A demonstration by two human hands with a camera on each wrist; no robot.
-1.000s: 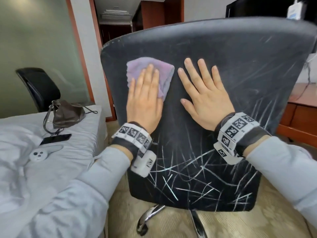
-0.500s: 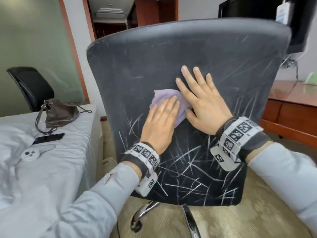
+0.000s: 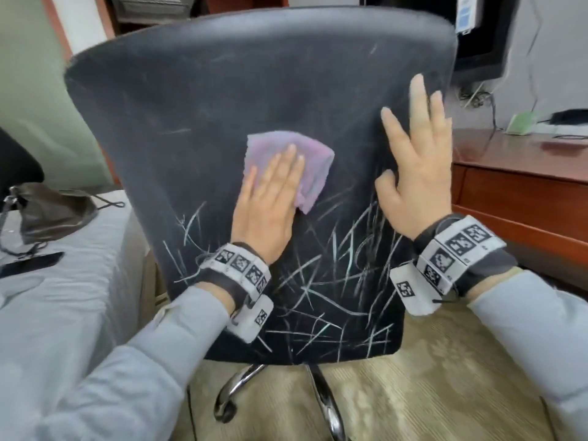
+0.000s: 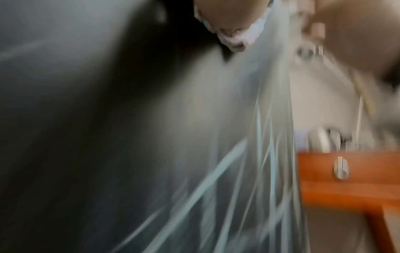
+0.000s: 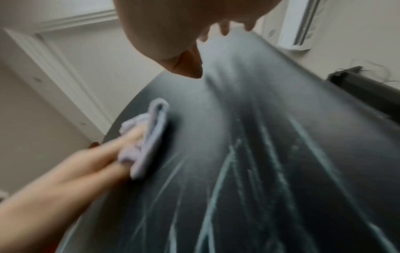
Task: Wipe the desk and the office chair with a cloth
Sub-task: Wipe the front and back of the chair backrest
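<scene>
Head view, nearest first: two grey sleeves [image 3: 105, 370] reach forward, each wrist wrapped in a band of black-and-white markers. The left hand [image 3: 270, 205] lies flat, fingers straight, pressing a lilac cloth [image 3: 305, 154] against the middle of the black chair [image 3: 197, 106] back; it does not curl round the cloth. The right hand [image 3: 416, 173] rests spread and flat on the chair back near its right edge, holding nothing, well apart from the cloth. Pale chalky streaks [image 3: 321, 288] cross the lower half of the back, below both hands; the upper half looks mostly dark. Chrome legs [image 3: 324, 399] stand under the chair on beige carpet [image 3: 413, 377].

The chair back blocks most of the room behind. Left of it, a bed [image 3: 63, 281] carries a dark phone [image 3: 30, 264] and a brown bag [image 3: 54, 208]. Right of it, farther off, stands a wooden desk [image 3: 521, 173] with a green item [image 3: 521, 122] and cables. The left wrist view is heavily blurred.
</scene>
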